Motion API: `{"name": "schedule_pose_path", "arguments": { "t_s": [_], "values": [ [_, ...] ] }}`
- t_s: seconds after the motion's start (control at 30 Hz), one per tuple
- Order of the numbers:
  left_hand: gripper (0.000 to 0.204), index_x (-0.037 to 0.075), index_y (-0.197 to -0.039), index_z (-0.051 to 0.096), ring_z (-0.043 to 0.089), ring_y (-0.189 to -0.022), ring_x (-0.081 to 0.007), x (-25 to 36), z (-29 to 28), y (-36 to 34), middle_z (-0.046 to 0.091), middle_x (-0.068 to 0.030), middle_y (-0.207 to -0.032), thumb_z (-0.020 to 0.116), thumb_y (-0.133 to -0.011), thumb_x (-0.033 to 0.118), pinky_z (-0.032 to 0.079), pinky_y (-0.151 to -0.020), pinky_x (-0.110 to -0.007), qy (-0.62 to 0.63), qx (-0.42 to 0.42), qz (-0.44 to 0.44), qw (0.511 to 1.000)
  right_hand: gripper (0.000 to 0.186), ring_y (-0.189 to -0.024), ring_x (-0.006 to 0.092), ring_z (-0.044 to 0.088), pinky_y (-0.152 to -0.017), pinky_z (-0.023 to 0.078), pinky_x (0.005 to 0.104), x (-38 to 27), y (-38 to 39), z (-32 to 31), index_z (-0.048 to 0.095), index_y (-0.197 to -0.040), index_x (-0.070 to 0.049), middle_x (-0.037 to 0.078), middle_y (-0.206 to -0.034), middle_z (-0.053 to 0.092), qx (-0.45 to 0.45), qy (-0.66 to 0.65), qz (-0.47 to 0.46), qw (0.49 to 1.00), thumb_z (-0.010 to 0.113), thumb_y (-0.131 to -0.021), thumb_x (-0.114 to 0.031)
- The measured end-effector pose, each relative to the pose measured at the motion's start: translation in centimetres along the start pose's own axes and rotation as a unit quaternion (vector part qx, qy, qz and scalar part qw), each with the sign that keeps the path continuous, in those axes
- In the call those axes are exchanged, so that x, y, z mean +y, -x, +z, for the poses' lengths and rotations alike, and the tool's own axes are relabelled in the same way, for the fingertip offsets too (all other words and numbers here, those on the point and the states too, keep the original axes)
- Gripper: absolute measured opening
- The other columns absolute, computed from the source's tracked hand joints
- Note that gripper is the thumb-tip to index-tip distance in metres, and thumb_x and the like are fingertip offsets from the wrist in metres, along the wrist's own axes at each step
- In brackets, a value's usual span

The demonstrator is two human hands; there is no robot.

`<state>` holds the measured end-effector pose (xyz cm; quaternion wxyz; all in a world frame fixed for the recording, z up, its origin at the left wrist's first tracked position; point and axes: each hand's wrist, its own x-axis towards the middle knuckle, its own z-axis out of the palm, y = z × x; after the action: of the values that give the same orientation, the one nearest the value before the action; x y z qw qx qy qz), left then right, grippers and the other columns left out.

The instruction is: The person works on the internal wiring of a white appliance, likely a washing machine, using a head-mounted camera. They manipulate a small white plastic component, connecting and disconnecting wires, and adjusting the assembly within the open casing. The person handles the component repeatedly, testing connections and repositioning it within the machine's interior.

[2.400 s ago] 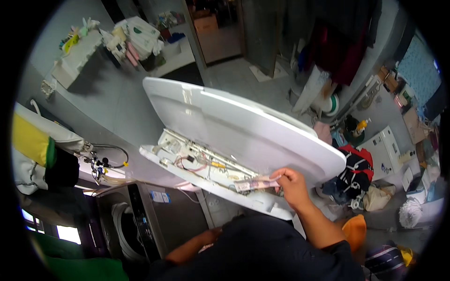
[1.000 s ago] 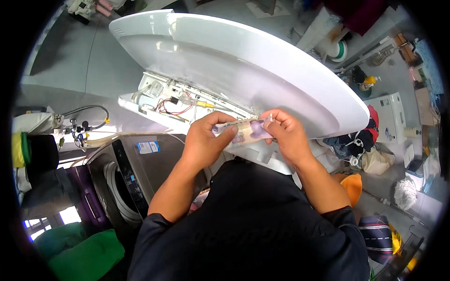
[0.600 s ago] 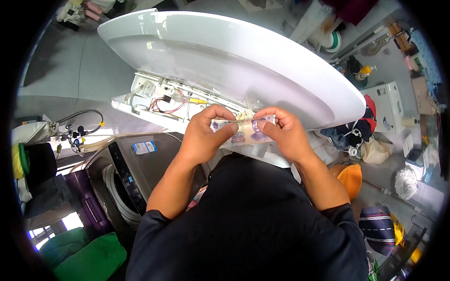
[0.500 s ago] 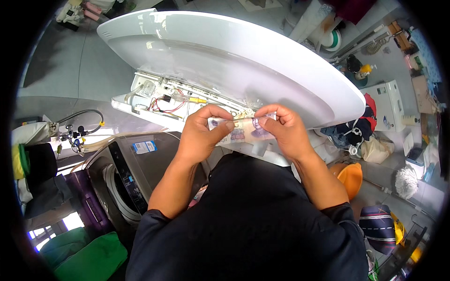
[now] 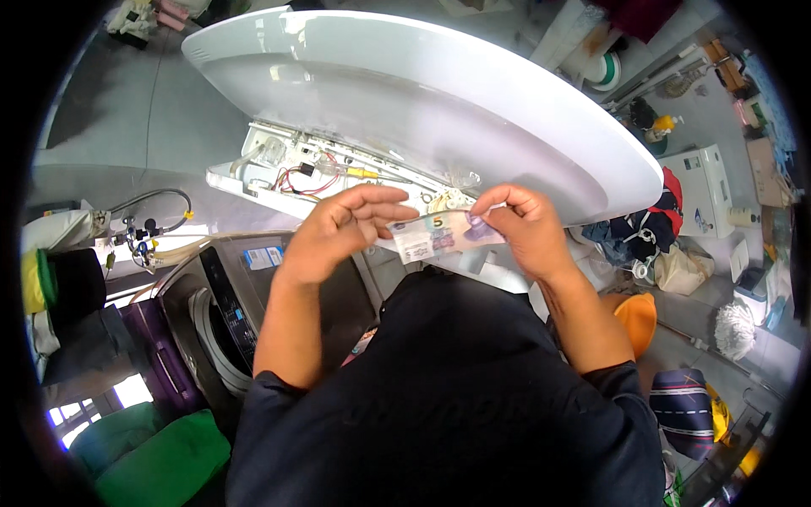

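Between the thumb and fingers of my right hand [image 5: 525, 226], a purplish banknote [image 5: 443, 235] is pinched by its right end and stretches left, slightly tilted. My left hand [image 5: 342, 228] is open beside the note's left end, its fingers loosely stretched and apart; a fingertip is close to the note's edge, and I cannot tell if it touches. Just beyond both hands lies an uncovered white casing [image 5: 279, 173] with red and dark wires, a yellow-sleeved part [image 5: 361, 173] and white fittings. Behind it rises a big, glossy white curved panel [image 5: 405, 93].
A grey washing machine [image 5: 291, 291] with a round door stands at my left, near hoses and valves [image 5: 144, 237]. Green cloth [image 5: 165, 460] lies lower left. On the right are an orange basin [image 5: 635, 321], heaped clothes [image 5: 646, 232], a white mop head [image 5: 733, 331] and a white cabinet [image 5: 699, 190].
My left hand has let go of the banknote's left end and moved left, fingers opening. My right hand still pinches the note, which has shifted slightly right and tilted.
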<state>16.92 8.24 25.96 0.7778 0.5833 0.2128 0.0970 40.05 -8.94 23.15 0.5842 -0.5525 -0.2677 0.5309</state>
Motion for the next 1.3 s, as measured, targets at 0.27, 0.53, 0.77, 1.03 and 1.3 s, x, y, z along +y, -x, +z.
{"name": "schedule_pose_path", "arguments": {
  "t_s": [0.27, 0.53, 0.77, 1.03, 1.3],
  "values": [
    [0.038, -0.004, -0.113, 0.072, 0.064, -0.098, -0.0140, 2.2, 2.5, -3.5, 0.073, -0.0098, -0.108, 0.061, -0.101, 0.031, 0.050, -0.090, -0.029, -0.183, -0.066, -0.183, 0.964, 0.014, -0.085, 0.0100, 0.065, -0.077, 0.050, 0.0240, -2.1, 0.5, 1.5, 0.073, -0.094, 0.000, 0.005, -0.093, 0.071, -0.067, 0.114, -0.045, 0.990, 0.061, -0.086, 0.004],
    [0.022, -0.001, -0.104, 0.074, 0.064, -0.093, -0.0108, 0.1, 2.6, -3.9, 0.073, -0.0043, -0.098, 0.071, -0.096, 0.019, 0.050, -0.087, -0.028, -0.009, -0.083, -0.217, 0.973, 0.014, -0.082, 0.0109, 0.064, -0.076, 0.049, 0.0245, -2.0, 0.9, 0.8, 0.073, -0.093, -0.002, 0.005, -0.092, 0.071, -0.079, 0.168, -0.070, 0.980, 0.063, -0.085, 0.004],
    [0.014, 0.000, -0.100, 0.074, 0.063, -0.082, -0.0074, 0.2, 3.0, -4.0, 0.072, -0.0012, -0.090, 0.073, -0.092, 0.011, 0.050, -0.078, -0.023, -0.035, -0.084, -0.225, 0.970, 0.014, -0.084, 0.0113, 0.063, -0.078, 0.049, 0.0265, -2.3, 1.2, 0.5, 0.074, -0.091, -0.004, 0.003, -0.091, 0.070, -0.112, 0.183, -0.072, 0.974, 0.064, -0.084, 0.003],
    [0.011, 0.001, -0.093, 0.076, 0.058, -0.072, -0.0049, 2.1, 3.5, -3.8, 0.070, 0.0014, -0.078, 0.074, -0.091, 0.012, 0.047, -0.067, -0.023, -0.225, -0.064, -0.177, 0.956, 0.015, -0.086, 0.0099, 0.062, -0.078, 0.049, 0.0265, -2.1, 1.4, 0.3, 0.071, -0.104, -0.002, 0.001, -0.091, 0.068, -0.096, 0.121, -0.038, 0.987, 0.069, -0.089, -0.006],
    [0.017, 0.002, -0.084, 0.072, 0.048, -0.062, -0.0030, 2.8, 5.1, -3.6, 0.061, 0.0048, -0.066, 0.074, -0.092, 0.017, 0.037, -0.055, -0.024, -0.303, -0.065, -0.129, 0.942, 0.020, -0.078, 0.0124, 0.066, -0.072, 0.050, 0.0276, -2.2, 1.2, 1.8, 0.070, -0.103, -0.002, 0.006, -0.085, 0.071, -0.073, 0.189, -0.033, 0.979, 0.073, -0.093, -0.019]
  ]
}}
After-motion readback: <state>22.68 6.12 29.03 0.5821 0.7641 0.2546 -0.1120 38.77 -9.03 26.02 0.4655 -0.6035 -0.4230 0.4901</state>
